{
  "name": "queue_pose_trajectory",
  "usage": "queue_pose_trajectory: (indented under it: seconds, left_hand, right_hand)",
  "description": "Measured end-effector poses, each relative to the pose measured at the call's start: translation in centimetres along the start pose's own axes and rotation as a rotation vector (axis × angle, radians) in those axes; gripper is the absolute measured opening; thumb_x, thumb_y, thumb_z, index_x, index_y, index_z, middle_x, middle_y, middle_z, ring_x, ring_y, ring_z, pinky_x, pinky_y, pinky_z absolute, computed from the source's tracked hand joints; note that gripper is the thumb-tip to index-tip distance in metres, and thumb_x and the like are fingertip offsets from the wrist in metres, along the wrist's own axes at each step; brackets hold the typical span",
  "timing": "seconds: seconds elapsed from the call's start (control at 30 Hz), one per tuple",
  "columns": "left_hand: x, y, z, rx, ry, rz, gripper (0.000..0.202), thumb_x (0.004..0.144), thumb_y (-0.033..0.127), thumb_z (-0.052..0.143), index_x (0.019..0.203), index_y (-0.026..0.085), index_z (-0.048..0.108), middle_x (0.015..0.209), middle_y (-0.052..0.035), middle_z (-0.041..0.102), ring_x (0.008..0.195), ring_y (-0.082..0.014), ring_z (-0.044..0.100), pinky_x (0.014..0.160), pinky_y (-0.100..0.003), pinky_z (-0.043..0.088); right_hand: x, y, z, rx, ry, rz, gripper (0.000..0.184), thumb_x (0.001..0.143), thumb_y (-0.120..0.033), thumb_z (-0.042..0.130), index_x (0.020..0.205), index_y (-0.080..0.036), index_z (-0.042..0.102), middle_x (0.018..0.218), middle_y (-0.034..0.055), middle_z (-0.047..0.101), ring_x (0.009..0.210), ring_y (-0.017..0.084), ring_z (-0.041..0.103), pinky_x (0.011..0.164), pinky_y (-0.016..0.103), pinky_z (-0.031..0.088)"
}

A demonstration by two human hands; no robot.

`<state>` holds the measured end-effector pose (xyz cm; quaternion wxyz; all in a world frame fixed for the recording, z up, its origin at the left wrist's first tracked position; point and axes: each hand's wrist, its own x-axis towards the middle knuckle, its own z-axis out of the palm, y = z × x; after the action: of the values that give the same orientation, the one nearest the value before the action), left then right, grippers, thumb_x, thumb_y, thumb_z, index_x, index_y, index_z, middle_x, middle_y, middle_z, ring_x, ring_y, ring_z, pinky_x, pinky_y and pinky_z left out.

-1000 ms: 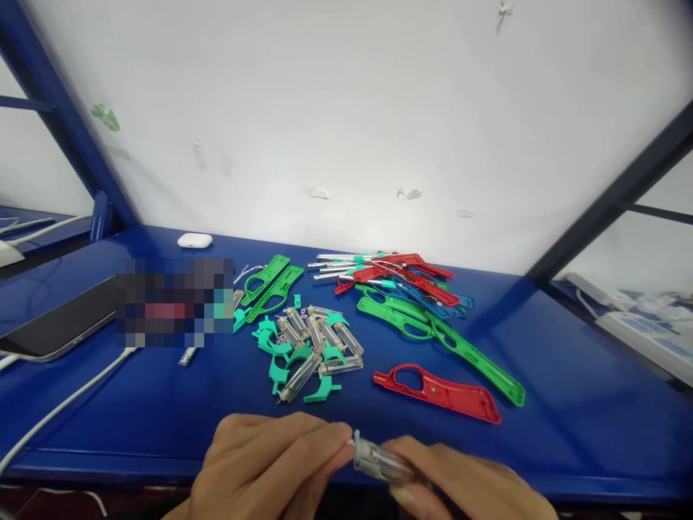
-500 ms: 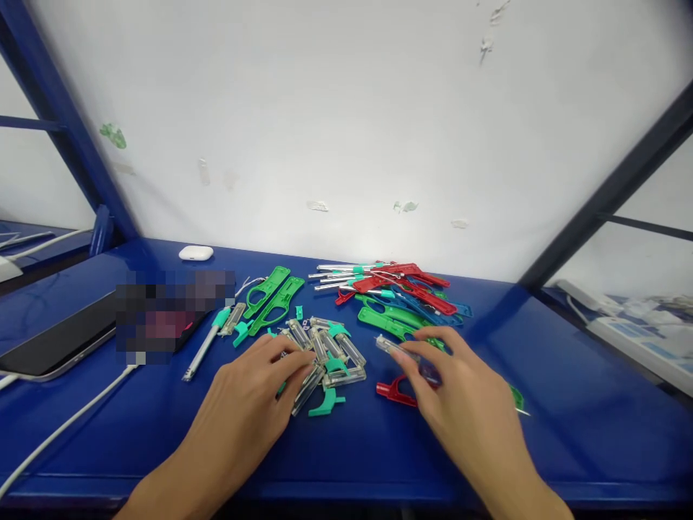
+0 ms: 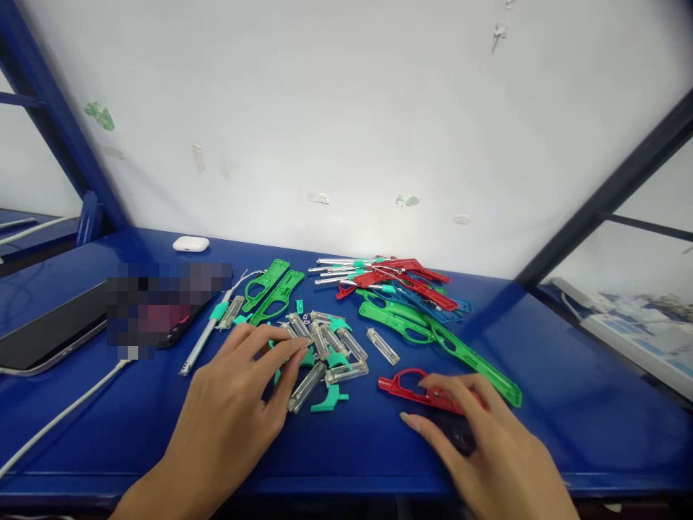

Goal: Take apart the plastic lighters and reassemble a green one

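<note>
My left hand (image 3: 232,404) reaches into a heap of clear plastic tubes and teal trigger pieces (image 3: 319,354), its fingers bent and touching the pieces at the heap's left side. My right hand (image 3: 476,448) lies over the right end of a red plastic handle shell (image 3: 403,384), with its fingers curled down on it. One clear tube (image 3: 382,345) lies alone on the blue table between the heap and the green shells.
Long green shells (image 3: 433,334), red and blue shells with metal rods (image 3: 401,282) lie behind. Two more green shells (image 3: 271,285), a teal-tipped rod (image 3: 208,328), a tablet (image 3: 48,332) with white cable and a white earbud case (image 3: 190,244) are at the left.
My right hand has let go of the clear tube, which now lies on the table, and dropped onto the red shell. My left hand stays at the heap.
</note>
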<state>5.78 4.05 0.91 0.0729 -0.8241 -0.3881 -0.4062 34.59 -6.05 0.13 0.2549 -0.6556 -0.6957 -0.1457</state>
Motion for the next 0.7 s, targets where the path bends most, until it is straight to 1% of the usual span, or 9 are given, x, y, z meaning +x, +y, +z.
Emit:
queue_pose_trajectory:
  seconds: [0.07, 0.1, 0.13, 0.2, 0.27, 0.33, 0.4, 0.53, 0.7]
  left_hand:
    - [-0.5, 0.3, 0.0, 0.082, -0.039, 0.0, 0.032, 0.109, 0.037, 0.055, 0.135, 0.025, 0.069, 0.136, -0.0127, 0.07, 0.126, -0.0345, 0.065, 0.103, -0.057, 0.059]
    - [-0.9, 0.4, 0.1, 0.127, -0.081, 0.004, 0.043, 0.109, 0.044, 0.054, 0.148, 0.026, 0.062, 0.151, -0.0159, 0.061, 0.14, -0.0403, 0.057, 0.107, -0.064, 0.057]
    - [-1.3, 0.4, 0.2, 0.169, -0.133, 0.006, 0.054, 0.109, 0.05, 0.053, 0.159, 0.028, 0.052, 0.164, -0.0173, 0.05, 0.151, -0.0449, 0.047, 0.109, -0.069, 0.055]
    - [-2.0, 0.4, 0.4, 0.218, -0.237, 0.017, 0.067, 0.109, 0.057, 0.049, 0.17, 0.034, 0.035, 0.176, -0.016, 0.034, 0.161, -0.0485, 0.032, 0.11, -0.073, 0.053]
    - [-2.3, 0.3, 0.5, 0.197, -0.36, 0.025, 0.068, 0.11, 0.06, 0.043, 0.172, 0.037, 0.027, 0.177, -0.014, 0.034, 0.162, -0.0473, 0.032, 0.113, -0.073, 0.051]
    - [-2.1, 0.4, 0.6, 0.151, -0.476, 0.011, 0.067, 0.111, 0.061, 0.037, 0.173, 0.037, 0.026, 0.175, -0.0132, 0.04, 0.161, -0.0455, 0.035, 0.117, -0.072, 0.048]
    - [-1.6, 0.6, 0.6, 0.121, -0.545, -0.02, 0.066, 0.112, 0.062, 0.034, 0.172, 0.037, 0.027, 0.175, -0.0124, 0.038, 0.162, -0.0447, 0.031, 0.119, -0.073, 0.044]
    - [-0.4, 1.1, 1.2, 0.084, -0.601, -0.067, 0.068, 0.111, 0.066, 0.035, 0.172, 0.038, 0.027, 0.179, -0.0114, 0.026, 0.165, -0.0434, 0.018, 0.123, -0.074, 0.037]
    - [0.2, 1.3, 1.8, 0.056, -0.651, -0.099, 0.067, 0.112, 0.066, 0.031, 0.172, 0.037, 0.027, 0.182, -0.0104, 0.016, 0.166, -0.0424, 0.013, 0.126, -0.075, 0.031]
  right_hand:
    - [-0.7, 0.3, 0.3, 0.023, 0.002, 0.001, 0.043, 0.109, -0.068, 0.046, 0.12, -0.032, 0.067, 0.103, 0.0003, 0.073, 0.053, 0.014, 0.072, 0.038, 0.025, 0.054]
    - [-0.8, 0.4, 0.5, 0.025, -0.001, 0.0, 0.041, 0.11, -0.066, 0.046, 0.12, -0.032, 0.067, 0.103, 0.0003, 0.073, 0.056, 0.014, 0.075, 0.039, 0.025, 0.055]
    - [-0.7, 0.4, 0.7, 0.024, -0.003, -0.001, 0.039, 0.111, -0.064, 0.045, 0.12, -0.033, 0.067, 0.104, 0.0005, 0.073, 0.061, 0.016, 0.077, 0.04, 0.025, 0.055]
    - [-0.3, 0.6, 1.1, 0.009, -0.012, 0.003, 0.037, 0.112, -0.061, 0.043, 0.12, -0.034, 0.068, 0.107, 0.0015, 0.073, 0.073, 0.019, 0.081, 0.04, 0.025, 0.055]
    - [0.1, 0.8, 1.5, -0.02, -0.018, 0.021, 0.038, 0.113, -0.06, 0.041, 0.121, -0.035, 0.069, 0.111, 0.0024, 0.073, 0.077, 0.021, 0.082, 0.041, 0.028, 0.056]
    - [0.4, 1.0, 1.8, -0.031, -0.03, 0.039, 0.04, 0.112, -0.061, 0.041, 0.124, -0.035, 0.069, 0.114, 0.0031, 0.072, 0.079, 0.023, 0.081, 0.044, 0.03, 0.058]
    - [0.6, 1.4, 2.1, -0.008, -0.062, 0.045, 0.041, 0.112, -0.063, 0.041, 0.125, -0.036, 0.069, 0.116, 0.0037, 0.072, 0.082, 0.023, 0.081, 0.049, 0.032, 0.06]
    - [1.5, 2.1, 2.7, 0.061, -0.112, 0.056, 0.04, 0.112, -0.061, 0.043, 0.124, -0.035, 0.07, 0.121, 0.0047, 0.071, 0.093, 0.025, 0.08, 0.063, 0.033, 0.065]
    - [2.6, 2.5, 3.0, 0.079, -0.115, 0.034, 0.037, 0.112, -0.059, 0.044, 0.122, -0.035, 0.071, 0.119, 0.0037, 0.07, 0.093, 0.025, 0.08, 0.073, 0.037, 0.067]
